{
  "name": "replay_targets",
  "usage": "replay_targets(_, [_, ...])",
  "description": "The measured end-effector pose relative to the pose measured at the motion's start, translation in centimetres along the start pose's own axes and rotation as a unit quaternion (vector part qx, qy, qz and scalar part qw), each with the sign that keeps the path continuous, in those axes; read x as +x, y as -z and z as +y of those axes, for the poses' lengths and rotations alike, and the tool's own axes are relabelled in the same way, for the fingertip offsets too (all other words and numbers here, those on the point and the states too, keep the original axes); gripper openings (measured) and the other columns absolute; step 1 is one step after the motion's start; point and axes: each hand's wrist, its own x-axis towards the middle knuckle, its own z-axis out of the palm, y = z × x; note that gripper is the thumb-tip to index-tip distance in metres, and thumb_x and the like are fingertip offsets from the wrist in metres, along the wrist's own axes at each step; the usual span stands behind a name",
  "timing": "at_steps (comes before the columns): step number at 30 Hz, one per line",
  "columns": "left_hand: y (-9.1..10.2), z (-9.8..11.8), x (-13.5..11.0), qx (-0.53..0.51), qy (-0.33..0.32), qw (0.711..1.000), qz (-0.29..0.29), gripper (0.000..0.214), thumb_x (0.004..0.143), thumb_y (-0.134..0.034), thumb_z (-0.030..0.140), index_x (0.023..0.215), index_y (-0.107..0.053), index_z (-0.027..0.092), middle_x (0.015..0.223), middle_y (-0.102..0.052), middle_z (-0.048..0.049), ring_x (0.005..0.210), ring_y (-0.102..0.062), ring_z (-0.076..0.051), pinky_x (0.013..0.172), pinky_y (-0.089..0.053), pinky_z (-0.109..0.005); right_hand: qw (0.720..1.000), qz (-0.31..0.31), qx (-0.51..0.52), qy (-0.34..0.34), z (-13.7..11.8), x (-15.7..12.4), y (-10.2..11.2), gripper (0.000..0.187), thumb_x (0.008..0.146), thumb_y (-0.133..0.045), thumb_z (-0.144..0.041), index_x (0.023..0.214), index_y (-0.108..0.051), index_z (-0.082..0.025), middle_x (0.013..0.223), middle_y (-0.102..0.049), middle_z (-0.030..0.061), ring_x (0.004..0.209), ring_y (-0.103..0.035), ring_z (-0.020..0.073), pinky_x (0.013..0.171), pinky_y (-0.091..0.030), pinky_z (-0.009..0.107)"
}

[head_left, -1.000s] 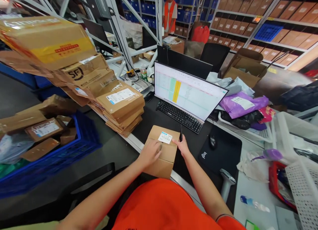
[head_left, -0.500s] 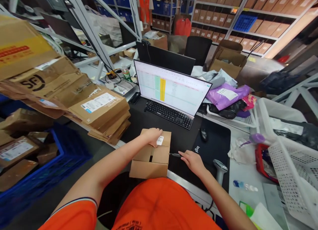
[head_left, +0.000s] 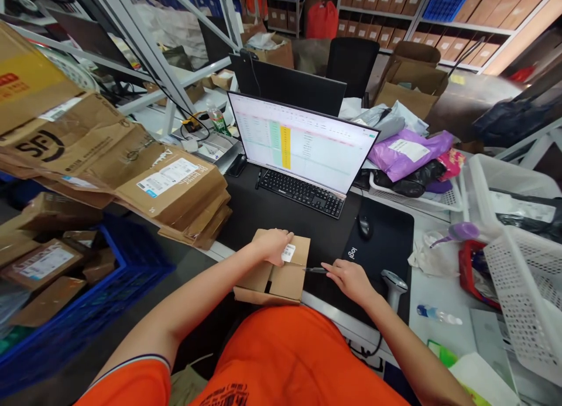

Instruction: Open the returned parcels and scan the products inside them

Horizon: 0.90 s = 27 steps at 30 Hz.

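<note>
A small brown cardboard box [head_left: 287, 280] lies at the desk's front edge, against the orange shirt. It has a white barcode label [head_left: 288, 253] on top and a dark narrow gap between its flaps. My left hand [head_left: 273, 245] presses on the box top beside the label, fingers closed toward its far side. In my right hand [head_left: 349, 277], closed fingers grip a slim utility knife [head_left: 315, 269]. Its thin tip points left and meets the right part of the box top. The box's inside is hidden.
Beyond the box stand a keyboard [head_left: 302, 192] and a monitor [head_left: 302, 140]. A mouse [head_left: 364, 226] and a barcode scanner [head_left: 394, 283] lie to the right. Stacked flattened cartons [head_left: 175, 201] and a blue crate [head_left: 136, 265] of parcels are left. White baskets [head_left: 522, 295] stand right.
The knife tip has come onto the right part of the box top from just beside its edge. My left hand keeps its hold. The whole view has tilted slightly downward.
</note>
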Motion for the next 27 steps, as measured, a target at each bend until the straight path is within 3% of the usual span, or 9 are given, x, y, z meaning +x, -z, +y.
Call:
replay_targets(4, [0.2,0.4,-0.2,0.0,-0.004,1.0,-0.005,0.093,0.056,-0.074,0.043,0.14,-0.048,0.01,0.128,-0.061,-0.0211,0.105,-0.065,-0.037,0.091,-0.052,-0.044,1.0,0.018,-0.014,-0.015,0.4,0.0,0.0,0.037,0.103,-0.045,-0.037,0.132,-0.066,-0.03,0.094,-0.069,0.0056,0.084,-0.063,0.0183,0.074,-0.044,0.031])
replay_targets(9, [0.6,0.9,-0.5,-0.009,-0.002,1.0,-0.014,0.1,0.056,-0.076,0.045,0.145,-0.044,0.014,0.134,-0.058,-0.0191,0.111,-0.062,-0.037,0.096,-0.05,-0.045,1.0,0.022,-0.012,0.015,0.9,-0.1,0.7,0.036,0.103,-0.045,-0.037,0.129,-0.068,-0.028,0.092,-0.069,0.006,0.086,-0.062,0.0182,0.075,-0.042,0.032])
replay_targets(18, [0.7,1.4,-1.6,-0.011,0.005,1.0,0.0,0.095,0.055,-0.074,0.043,0.141,-0.048,0.011,0.127,-0.061,-0.0193,0.105,-0.065,-0.036,0.093,-0.052,-0.044,0.995,0.053,-0.08,-0.02,-1.6,-1.4,-0.3,0.036,0.103,-0.044,-0.035,0.132,-0.065,-0.03,0.091,-0.069,0.0061,0.081,-0.059,0.0183,0.067,-0.033,0.033])
replay_targets(23, [0.7,1.2,-2.8,-0.016,0.012,1.0,0.009,0.094,0.054,-0.074,0.044,0.139,-0.05,0.012,0.128,-0.062,-0.0187,0.104,-0.065,-0.037,0.086,-0.055,-0.045,0.979,0.084,-0.129,-0.136,1.8,-1.4,0.9,0.036,0.102,-0.046,-0.033,0.129,-0.068,-0.026,0.091,-0.07,0.0085,0.079,-0.061,0.0201,0.067,-0.034,0.034])
replay_targets(25, [0.7,1.1,-3.2,-0.013,0.013,1.0,0.011,0.093,0.054,-0.074,0.043,0.138,-0.05,0.012,0.129,-0.061,-0.0188,0.104,-0.066,-0.037,0.086,-0.055,-0.045,0.971,0.114,-0.1,-0.183,3.2,-1.8,1.3,0.038,0.103,-0.044,-0.035,0.13,-0.068,-0.025,0.092,-0.071,0.0088,0.082,-0.063,0.021,0.069,-0.038,0.034])
replay_targets(27, [0.7,1.0,-3.4,-0.013,0.017,1.0,0.011,0.093,0.054,-0.073,0.044,0.138,-0.051,0.011,0.129,-0.062,-0.0187,0.104,-0.066,-0.037,0.087,-0.055,-0.045,0.977,0.131,-0.028,-0.168,3.5,-2.2,1.1,0.04,0.104,-0.041,-0.038,0.131,-0.067,-0.025,0.095,-0.071,0.0081,0.089,-0.065,0.021,0.076,-0.043,0.033])
